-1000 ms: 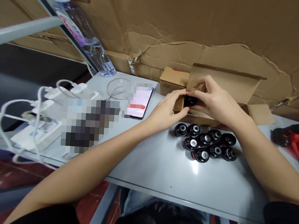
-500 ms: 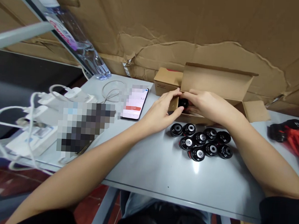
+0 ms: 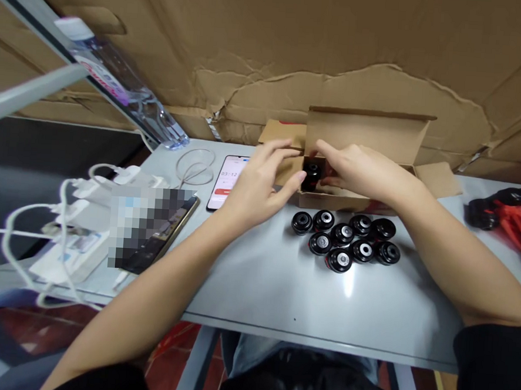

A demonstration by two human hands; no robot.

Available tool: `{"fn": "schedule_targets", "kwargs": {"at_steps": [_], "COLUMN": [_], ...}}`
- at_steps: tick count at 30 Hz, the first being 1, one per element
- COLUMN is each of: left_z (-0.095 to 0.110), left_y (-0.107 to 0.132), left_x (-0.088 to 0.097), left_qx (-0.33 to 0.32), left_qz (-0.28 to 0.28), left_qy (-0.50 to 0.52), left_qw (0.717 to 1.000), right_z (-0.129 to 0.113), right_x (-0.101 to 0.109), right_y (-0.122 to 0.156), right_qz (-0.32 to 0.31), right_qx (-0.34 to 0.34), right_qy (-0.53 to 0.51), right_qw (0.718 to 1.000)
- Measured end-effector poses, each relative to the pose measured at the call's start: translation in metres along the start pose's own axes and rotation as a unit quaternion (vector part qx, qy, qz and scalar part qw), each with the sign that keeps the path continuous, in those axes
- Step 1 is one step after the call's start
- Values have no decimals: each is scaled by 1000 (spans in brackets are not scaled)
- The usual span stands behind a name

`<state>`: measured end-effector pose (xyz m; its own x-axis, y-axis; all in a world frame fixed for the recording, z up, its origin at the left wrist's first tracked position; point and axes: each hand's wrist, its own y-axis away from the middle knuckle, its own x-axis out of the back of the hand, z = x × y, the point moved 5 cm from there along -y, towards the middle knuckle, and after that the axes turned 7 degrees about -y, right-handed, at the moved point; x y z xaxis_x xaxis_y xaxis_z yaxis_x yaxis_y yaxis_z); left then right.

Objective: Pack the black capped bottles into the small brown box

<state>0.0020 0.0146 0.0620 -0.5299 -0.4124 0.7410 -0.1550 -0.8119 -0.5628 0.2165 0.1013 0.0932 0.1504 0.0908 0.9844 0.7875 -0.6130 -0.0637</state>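
The left grip [image 3: 256, 189] is open, thumb and fingers spread apart, with nothing held; it hovers by the left end of an open cardboard box [image 3: 319, 200]. The box's left flap [image 3: 290, 168] shows in the gap between its thumb and forefinger. The right grip [image 3: 359, 170] reaches over the box's near side, its thumb and forefinger parted; whether any of its fingertips touch the black part [image 3: 311, 176] cannot be told. That part stands inside the box at its left end, just left of the right grip's fingertips and right of the left thumb.

The box's raised lid [image 3: 370, 130] rises behind the right grip, and its right flap [image 3: 438, 177] spreads out beyond the right wrist. Nearer the body than both grips, nine more black parts [image 3: 342, 234] are grouped on the tabletop [image 3: 255, 283], many with a pale round centre facing up.

Left of the left grip, and partly covered by it, lies a phone [image 3: 223, 187] with its screen lit. Farther left are a coiled cable [image 3: 196, 166], a second, dark device [image 3: 170, 233] and a white power strip [image 3: 75, 260] with plugs. A water bottle [image 3: 130, 90] leans beyond them. Well to the right of the right grip is a red bag [image 3: 517, 225].
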Motion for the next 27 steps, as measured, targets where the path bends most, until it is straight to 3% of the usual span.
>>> {"fn": "schedule_targets", "kwargs": {"at_steps": [2, 5, 8, 12, 15, 18, 20, 22, 24, 27], "left_z": [10, 28, 33, 29, 19, 5, -4, -9, -10, -8], "left_y": [-2, 2, 8, 8, 0, -10, -13, -13, -11, -7], "left_x": [18, 22, 15, 11, 28, 50, 53, 46, 31, 9], "left_qx": [-68, -174, -161, -118, -90, -41, 7, 47, 77, 95], "left_qz": [-5, -172, -293, -353, -290, -133, -34, 29, 46, 21], "left_qy": [-26, -1, 5, 27, 75, 140, 177, 212, 245, 264], "left_qw": [997, 970, 942, 928, 950, 980, 984, 976, 965, 960], "right_z": [2, -3, -12, -18, -16, -17, -23, -31, -39, -45], "right_x": [6, 14, 20, 26, 31, 35, 35, 31, 23, 13], "right_y": [2, 4, 8, 13, 15, 19, 21, 22, 23, 20], "right_qz": [16, 28, 24, 34, 71, 115, 129, 133, 133, 125], "right_qx": [2, 5, 5, 15, 38, 89, 138, 184, 203, 170], "right_qy": [-23, -42, -36, -43, -98, -177, -232, -275, -294, -301], "right_qw": [1000, 999, 999, 998, 992, 973, 954, 934, 924, 930]}}
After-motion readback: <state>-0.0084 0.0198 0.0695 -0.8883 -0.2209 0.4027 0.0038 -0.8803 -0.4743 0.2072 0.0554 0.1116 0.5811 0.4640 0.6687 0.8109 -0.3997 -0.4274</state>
